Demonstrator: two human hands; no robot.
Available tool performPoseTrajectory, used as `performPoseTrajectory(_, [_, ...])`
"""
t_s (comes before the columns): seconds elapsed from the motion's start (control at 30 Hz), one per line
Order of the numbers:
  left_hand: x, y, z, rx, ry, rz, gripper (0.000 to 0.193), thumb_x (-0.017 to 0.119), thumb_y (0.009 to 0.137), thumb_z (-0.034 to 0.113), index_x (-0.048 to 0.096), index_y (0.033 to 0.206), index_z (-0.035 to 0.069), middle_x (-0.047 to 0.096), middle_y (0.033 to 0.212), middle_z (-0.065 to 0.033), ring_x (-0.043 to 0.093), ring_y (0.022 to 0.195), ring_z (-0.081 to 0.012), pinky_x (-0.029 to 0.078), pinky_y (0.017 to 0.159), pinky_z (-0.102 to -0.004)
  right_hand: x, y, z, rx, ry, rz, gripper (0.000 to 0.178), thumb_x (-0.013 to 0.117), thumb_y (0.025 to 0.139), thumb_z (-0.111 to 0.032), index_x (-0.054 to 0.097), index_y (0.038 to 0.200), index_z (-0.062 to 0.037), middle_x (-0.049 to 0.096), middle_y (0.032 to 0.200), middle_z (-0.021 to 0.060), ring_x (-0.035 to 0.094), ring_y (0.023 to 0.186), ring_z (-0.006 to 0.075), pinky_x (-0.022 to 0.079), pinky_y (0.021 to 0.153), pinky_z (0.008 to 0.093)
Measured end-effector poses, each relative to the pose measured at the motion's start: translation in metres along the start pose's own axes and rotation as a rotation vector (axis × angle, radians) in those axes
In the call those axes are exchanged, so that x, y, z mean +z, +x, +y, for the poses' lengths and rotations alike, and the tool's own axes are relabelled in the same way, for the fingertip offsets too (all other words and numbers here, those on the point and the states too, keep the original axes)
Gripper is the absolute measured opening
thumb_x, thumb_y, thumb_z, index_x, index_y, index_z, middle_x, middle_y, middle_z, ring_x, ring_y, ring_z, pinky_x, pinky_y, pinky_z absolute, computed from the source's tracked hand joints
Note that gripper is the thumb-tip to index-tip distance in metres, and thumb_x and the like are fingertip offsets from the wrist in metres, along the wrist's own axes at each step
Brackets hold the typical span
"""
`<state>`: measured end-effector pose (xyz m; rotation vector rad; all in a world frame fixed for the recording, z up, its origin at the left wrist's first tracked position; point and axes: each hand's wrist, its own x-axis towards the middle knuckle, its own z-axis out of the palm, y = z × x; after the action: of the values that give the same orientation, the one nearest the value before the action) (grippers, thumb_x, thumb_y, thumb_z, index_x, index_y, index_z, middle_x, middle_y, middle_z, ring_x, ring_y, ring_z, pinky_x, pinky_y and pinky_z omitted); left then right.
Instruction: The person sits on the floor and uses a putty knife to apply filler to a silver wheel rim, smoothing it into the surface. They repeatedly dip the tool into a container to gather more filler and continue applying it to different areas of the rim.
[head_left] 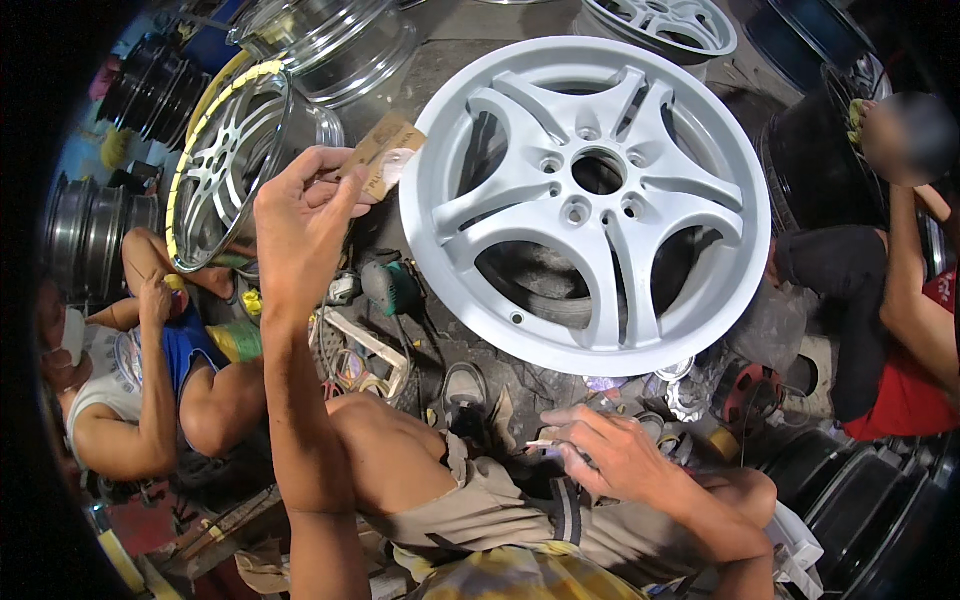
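Note:
A grey-white alloy wheel rim point(590, 240) with split spokes lies face up in front of me. At its left edge my left hand point(308, 190) pinches a small brown card point(374, 148) carrying a dab of white paste point(395, 166). The card's tip is close to the rim's edge; whether they touch I cannot tell. My right hand point(615, 452) is over my lap, below the wheel's near edge. Its fingers are closed around a small, thin, pale piece that is too small to name.
A chrome rim with yellow tape point(178, 190) stands at the left, near a green power tool point(388, 288). Two people sit close by, one at the left point(135, 390) and one at the right point(910, 310). Dark rims point(850, 510) are stacked at lower right.

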<state>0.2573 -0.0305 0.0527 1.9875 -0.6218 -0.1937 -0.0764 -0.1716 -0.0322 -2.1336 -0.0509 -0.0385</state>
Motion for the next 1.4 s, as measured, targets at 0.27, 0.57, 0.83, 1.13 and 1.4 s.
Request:
performPoseTrajectory(0.27, [0.001,-0.006,0.005,0.009,-0.022,-0.071,0.013,0.064,0.093,0.003,0.068,0.100,-0.007,0.068,0.079,-0.0053,0.064,0.070,-0.0071,0.052,0.062,-0.0234,-0.005,-0.014,0.005,-0.057,-0.099,0.116,0.012,0.066,0.082,-0.007,0.059,0.090,-0.0033,0.063,0.127,0.0114,0.066,0.074,0.0279,0.056,0.066,0.0381])
performPoseTrajectory(0.57, [0.006,-0.060,0.044,-0.181,-0.096,-0.567,0.010,0.072,0.090,0.004,0.070,0.095,-0.006,0.071,0.079,-0.0032,0.062,0.068,-0.0021,0.048,0.059,-0.0175,-0.011,0.001,-0.011,-0.032,-0.117,0.298,0.027,0.071,0.082,0.001,0.068,0.109,-0.0025,0.063,0.100,0.0118,0.065,0.073,0.0270,0.055,0.063,0.0359])
performPoseTrajectory(0.83, [0.027,-0.077,0.053,-0.224,-0.465,-0.570,0.016,0.075,0.090,0.005,0.069,0.098,-0.007,0.073,0.084,-0.0122,0.071,0.071,-0.0135,0.059,0.064,-0.0239,-0.048,0.018,-0.038,-0.093,-0.206,0.662,0.041,0.069,0.086,0.009,0.071,0.123,-0.0072,0.063,0.098,0.0103,0.063,0.076,0.0188,0.050,0.063,0.0296])
performPoseTrajectory(1.13, [0.046,-0.087,0.069,-0.253,-0.634,-0.692,0.017,0.076,0.088,0.006,0.069,0.098,-0.007,0.072,0.083,-0.0117,0.071,0.071,-0.0143,0.061,0.065,-0.0262,-0.059,0.013,-0.043,-0.199,-0.335,0.850,0.036,0.072,0.086,0.006,0.073,0.119,-0.0055,0.063,0.100,0.0116,0.065,0.080,0.0182,0.055,0.063,0.0293])
performPoseTrajectory(1.4, [0.057,-0.091,0.076,-0.325,-0.725,-0.708,0.016,0.076,0.088,0.004,0.069,0.099,-0.005,0.072,0.086,-0.0137,0.071,0.071,-0.0158,0.061,0.066,-0.0266,-0.062,-0.001,-0.044,-0.186,-0.353,0.858,0.036,0.073,0.085,0.007,0.072,0.119,-0.0041,0.062,0.101,0.0118,0.066,0.081,0.0196,0.057,0.064,0.0303])
